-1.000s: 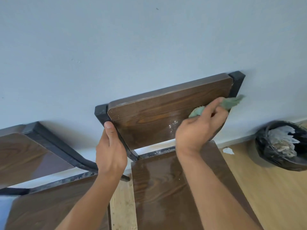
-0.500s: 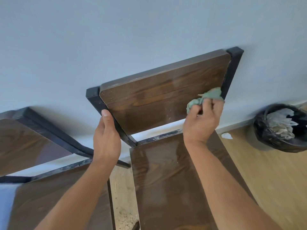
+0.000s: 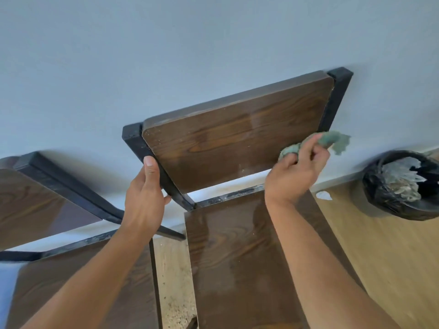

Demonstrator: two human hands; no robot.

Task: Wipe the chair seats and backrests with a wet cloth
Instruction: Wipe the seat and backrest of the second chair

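Note:
A dark wooden chair backrest (image 3: 228,134) in a black metal frame (image 3: 152,162) stands against the pale blue wall. Below it lies the chair's glossy wet-looking wooden seat (image 3: 237,252). My left hand (image 3: 145,198) grips the frame's left post, thumb up along it. My right hand (image 3: 297,172) holds a crumpled green cloth (image 3: 330,141) against the backrest's lower right edge, beside the right post (image 3: 337,98). White specks mark the backrest's lower edge near the cloth.
A second chair of the same kind, backrest (image 3: 35,205) and seat (image 3: 78,288), stands to the left. A black-lined bin (image 3: 401,186) full of crumpled paper sits on the wooden floor at right, a white scrap (image 3: 324,195) beside it. Dusty floor (image 3: 173,281) shows between the seats.
My right hand with the cloth has slid rightwards and down along the backrest's lower right part, the cloth now reaching past the right post. My left hand has kept its grip on the left post.

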